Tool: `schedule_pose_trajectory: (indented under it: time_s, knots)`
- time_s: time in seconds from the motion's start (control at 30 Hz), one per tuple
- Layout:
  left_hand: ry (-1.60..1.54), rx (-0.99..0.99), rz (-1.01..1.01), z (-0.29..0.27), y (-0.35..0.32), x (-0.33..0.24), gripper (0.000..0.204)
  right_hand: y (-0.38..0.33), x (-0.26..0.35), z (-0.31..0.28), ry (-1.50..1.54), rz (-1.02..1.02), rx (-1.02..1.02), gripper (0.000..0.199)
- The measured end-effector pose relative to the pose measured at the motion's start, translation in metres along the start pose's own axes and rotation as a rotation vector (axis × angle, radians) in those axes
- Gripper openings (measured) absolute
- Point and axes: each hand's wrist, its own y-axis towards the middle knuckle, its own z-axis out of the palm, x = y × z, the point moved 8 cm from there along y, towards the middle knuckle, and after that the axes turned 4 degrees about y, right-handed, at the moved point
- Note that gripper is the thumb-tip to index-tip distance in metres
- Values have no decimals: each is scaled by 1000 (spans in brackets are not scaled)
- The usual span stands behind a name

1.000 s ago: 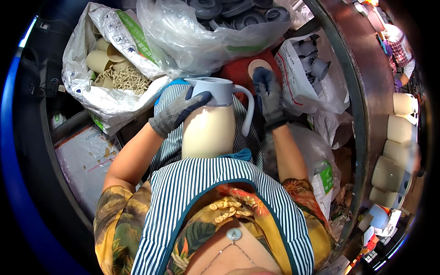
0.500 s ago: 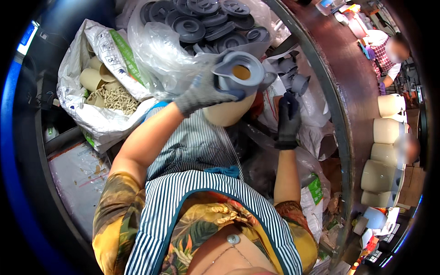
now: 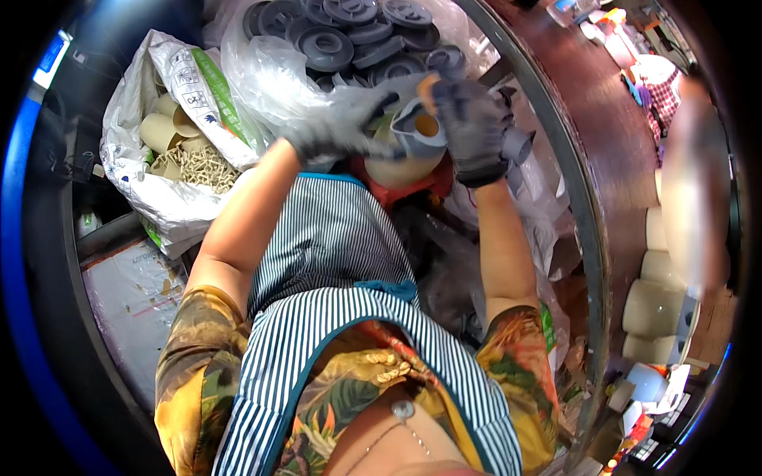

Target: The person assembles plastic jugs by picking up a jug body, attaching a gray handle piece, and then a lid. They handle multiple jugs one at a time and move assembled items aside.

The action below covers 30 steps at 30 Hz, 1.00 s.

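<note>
A cream-bodied jug (image 3: pixel 386 173) with a grey spouted collar (image 3: pixel 413 141) stands between my hands, a round opening in its top. On its left is my left hand (image 3: pixel 345 120) in a grey glove, blurred, fingers and thumb spread beside the collar. My right hand (image 3: pixel 474 135), also gloved, is at the collar's right side with its fingers curled. A small tan piece (image 3: pixel 429 94) shows at those fingertips, too smeared to name. Beyond the hands, a clear plastic bag (image 3: pixel 266 79) holds several round dark grey lids (image 3: pixel 327 49).
To the left, a white sack (image 3: pixel 131 170) holds beige cups (image 3: pixel 159 135) and small beige pieces (image 3: pixel 200 170). Grey parts (image 3: pixel 517 147) lie in a bag at right. A dark metal rail (image 3: pixel 583 214) curves past it; beyond are cream containers (image 3: pixel 652 305) and a person (image 3: pixel 660 87).
My right hand has risen to the jug's collar. My left hand has shifted left, its fingers spreading off the jug. The jug sits slightly lower in view. A person at right has moved.
</note>
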Motion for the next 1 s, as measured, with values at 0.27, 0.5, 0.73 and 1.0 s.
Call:
schedule_pose_trajectory:
  time_s: [0.27,0.5,0.73,1.0]
  knots:
    - [336,-387,-105,11,63,-80,51,-147,-55,-52,284,561,-68,31]
    - [24,-601,-17,-32,-67,-30,42,-164,-57,55,-216,64,323,45]
    - [-380,-868,-175,-76,-247,21,34,-47,-45,109,-260,-46,258,45]
    - [-478,-948,-385,-56,-299,58,24,78,-112,241,-676,-588,397,54]
